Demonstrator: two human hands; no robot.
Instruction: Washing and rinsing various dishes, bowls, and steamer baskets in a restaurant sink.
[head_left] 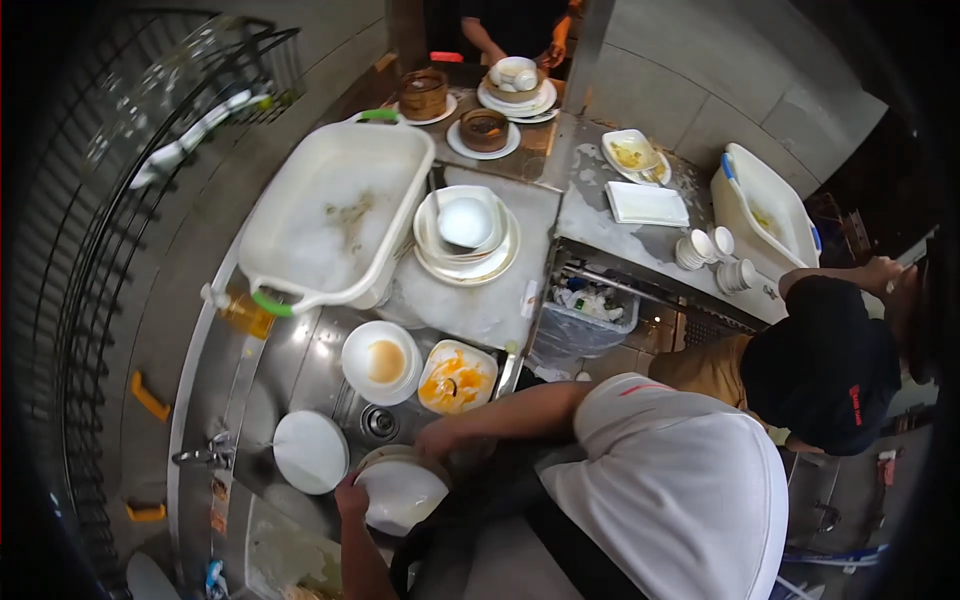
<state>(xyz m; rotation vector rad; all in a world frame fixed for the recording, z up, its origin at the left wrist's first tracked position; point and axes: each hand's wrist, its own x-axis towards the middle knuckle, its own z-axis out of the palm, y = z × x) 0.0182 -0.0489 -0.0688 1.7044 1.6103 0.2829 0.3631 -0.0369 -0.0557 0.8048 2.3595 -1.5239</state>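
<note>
Low over the steel sink, my left hand [350, 495] grips the left rim of a white bowl [403, 497]. Another dish with a brownish inside shows just behind that bowl. My right hand [436, 438] is at the bowl's far right rim; its fingers are blurred and partly hidden, so their hold does not show. A stack of white bowls [383, 362] with a brown stain in the top one stands beyond the drain [379, 421]. Beside it sits a square white dish [458, 378] smeared with orange sauce. To the left lies a round white plate [311, 452].
A large white tub [400, 215] of suds stands at the far left, with stacked plates [467, 265] beside it. Bamboo steamers [423, 96] and a person's hands are at the back. On the right are cups [694, 250], another tub [770, 205], a lined bin [590, 325] and a co-worker.
</note>
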